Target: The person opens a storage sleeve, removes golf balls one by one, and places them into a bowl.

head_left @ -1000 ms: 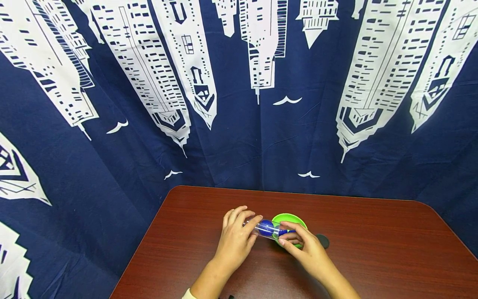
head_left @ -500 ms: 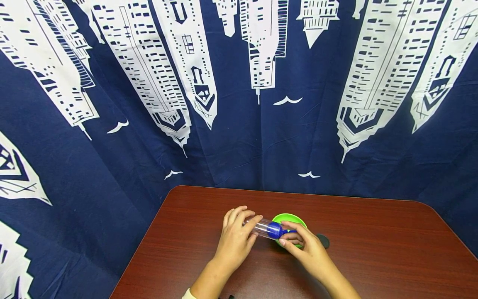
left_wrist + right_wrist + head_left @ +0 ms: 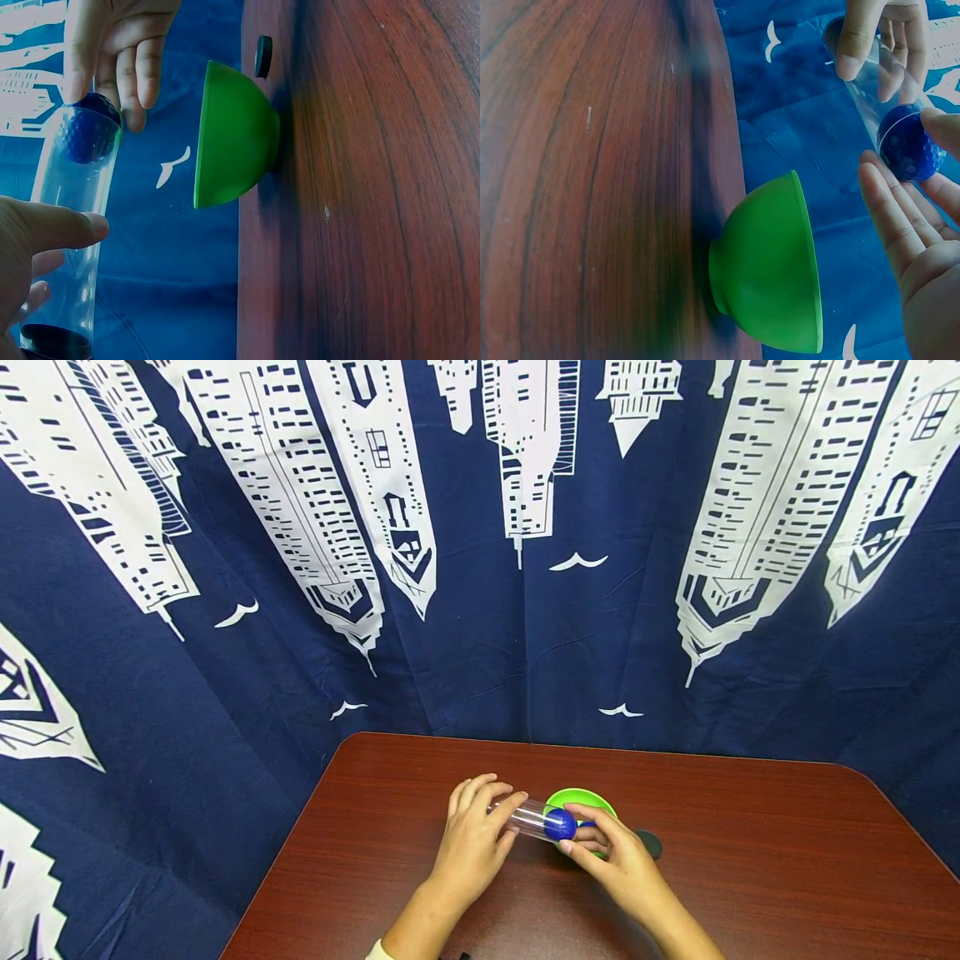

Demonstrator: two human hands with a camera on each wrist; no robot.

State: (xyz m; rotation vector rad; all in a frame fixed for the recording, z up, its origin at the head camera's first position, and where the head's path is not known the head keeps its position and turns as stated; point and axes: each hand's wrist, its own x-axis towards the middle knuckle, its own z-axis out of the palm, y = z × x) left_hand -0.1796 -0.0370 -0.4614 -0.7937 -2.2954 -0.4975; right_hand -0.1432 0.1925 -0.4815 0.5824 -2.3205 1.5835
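Note:
My left hand (image 3: 474, 835) grips a clear plastic tube (image 3: 527, 818) held tilted above the table. A dark cap (image 3: 56, 339) closes the tube's left end. At the open right end sits a blue dimpled golf ball (image 3: 909, 142), partly out past the rim. My right hand (image 3: 618, 860) has its thumb and fingers around that ball at the tube's mouth. Below and behind stands a green bowl (image 3: 238, 139). Something blue (image 3: 587, 823) shows inside the bowl, mostly hidden by the right fingers.
A round black lid (image 3: 649, 843) lies on the brown table (image 3: 750, 843), just right of the bowl. Behind the table hangs a navy cloth (image 3: 480, 677) with white buildings. A small dark thing (image 3: 464, 956) pokes in at the bottom edge.
Inside the tube, the blue golf ball has slid rightward from near the middle to the open mouth, partly emerging between the right fingers. Both hands stay nearly still.

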